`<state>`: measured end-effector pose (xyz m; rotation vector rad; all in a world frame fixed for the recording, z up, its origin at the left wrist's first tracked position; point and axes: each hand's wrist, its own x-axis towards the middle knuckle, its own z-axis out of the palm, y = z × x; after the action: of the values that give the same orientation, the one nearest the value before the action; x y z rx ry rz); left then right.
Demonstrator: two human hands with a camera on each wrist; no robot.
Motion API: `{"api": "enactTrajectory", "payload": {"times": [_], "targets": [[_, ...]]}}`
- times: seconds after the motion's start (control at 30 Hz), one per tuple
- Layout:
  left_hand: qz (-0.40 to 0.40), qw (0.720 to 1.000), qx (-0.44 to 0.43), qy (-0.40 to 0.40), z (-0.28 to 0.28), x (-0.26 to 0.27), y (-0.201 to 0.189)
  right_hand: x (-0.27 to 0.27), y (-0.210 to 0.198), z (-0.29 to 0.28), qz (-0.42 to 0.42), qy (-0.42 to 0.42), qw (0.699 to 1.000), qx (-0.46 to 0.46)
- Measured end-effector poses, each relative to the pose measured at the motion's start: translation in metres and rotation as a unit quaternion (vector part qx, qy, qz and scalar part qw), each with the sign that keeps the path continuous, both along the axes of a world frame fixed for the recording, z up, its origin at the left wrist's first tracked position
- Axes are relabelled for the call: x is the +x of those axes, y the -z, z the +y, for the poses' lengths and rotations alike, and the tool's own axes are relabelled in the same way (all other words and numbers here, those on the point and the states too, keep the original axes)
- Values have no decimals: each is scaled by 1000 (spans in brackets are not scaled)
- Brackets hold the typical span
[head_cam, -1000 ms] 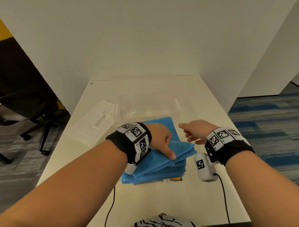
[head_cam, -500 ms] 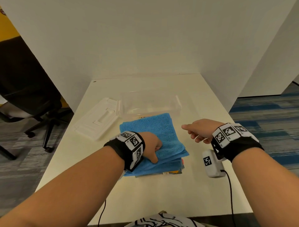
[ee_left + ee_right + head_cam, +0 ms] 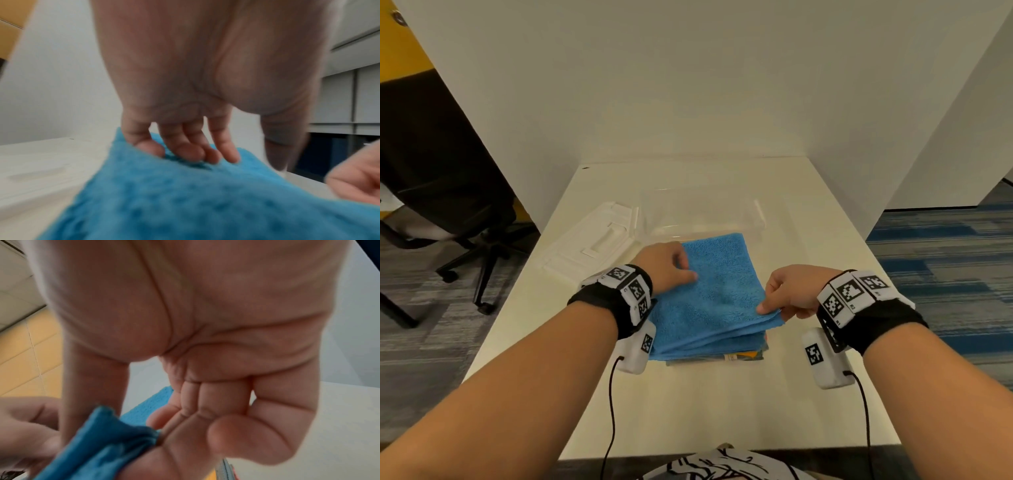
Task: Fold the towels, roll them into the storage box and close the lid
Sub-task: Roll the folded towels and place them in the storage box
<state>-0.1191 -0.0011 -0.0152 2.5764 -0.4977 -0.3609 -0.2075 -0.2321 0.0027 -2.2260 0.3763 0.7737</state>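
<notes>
A pile of folded towels is seen on the desk (image 3: 688,411), with the blue towel (image 3: 715,294) on top and a bit of orange showing underneath at the near edge. The left side of the blue towel is now pressed down by the left hand (image 3: 666,267), with the fingers (image 3: 185,151) bent onto the cloth; half a second ago that hand was lower, near the front of the pile. The right corner is now pinched by the right hand (image 3: 787,294), which was held in the air beside the pile a moment before. So a grip on the top towel has just been taken, and it is probably about to be lifted or folded. The clear storage box (image 3: 702,219) is left open just beyond the pile, with nothing in it that can be seen, and the white lid (image 3: 592,246) is lying to its left.
</notes>
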Motion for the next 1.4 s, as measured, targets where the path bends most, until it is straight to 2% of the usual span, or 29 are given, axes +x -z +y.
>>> {"api": "enactTrajectory", "payload": {"times": [0.07, 0.13, 0.2, 0.27, 0.3, 0.4, 0.57, 0.77, 0.83, 0.9, 0.97, 1.03, 1.13, 1.4], "targets": [[-30, 993, 23, -110, 14, 7, 4, -2, -3, -1, -1, 6, 1000, 22], [11, 981, 53, -186, 23, 8, 3, -4, -6, -2, 9, 14, 998, 52], [133, 965, 9, -227, 28, 5, 1, -6, -8, -2, 20, 14, 997, 68], [271, 927, -67, -251, 33, 1, 1, -7, -7, -1, 32, 7, 997, 69], [302, 916, -79, -251, 36, 0, 1, -8, -5, 0, 37, 3, 997, 68], [265, 932, -69, -235, 40, 5, 4, -8, -3, 1, 42, -4, 997, 66], [211, 936, -137, -247, 40, 15, 2, -3, -1, 3, 55, -28, 996, 59], [179, 949, -115, -233, 45, 20, 0, -4, 0, 3, 107, -84, 991, -13], [189, 945, -131, -233, 47, 23, -2, 2, -8, 0, 94, -74, 992, -34], [212, 938, -142, -235, 49, 23, -6, 12, -14, -1, 43, -45, 997, -50], [241, 940, -96, -221, 49, 20, -12, 21, -15, 0, -26, -19, 997, -71], [273, 944, -11, -187, 49, 14, -18, 29, -12, 3, -63, -10, 994, -84], [309, 939, 45, -143, 51, 11, -18, 36, -4, 10, -76, -7, 993, -92], [297, 944, 21, -140, 55, 25, -15, 41, 5, 13, -46, -26, 995, -86]]}}
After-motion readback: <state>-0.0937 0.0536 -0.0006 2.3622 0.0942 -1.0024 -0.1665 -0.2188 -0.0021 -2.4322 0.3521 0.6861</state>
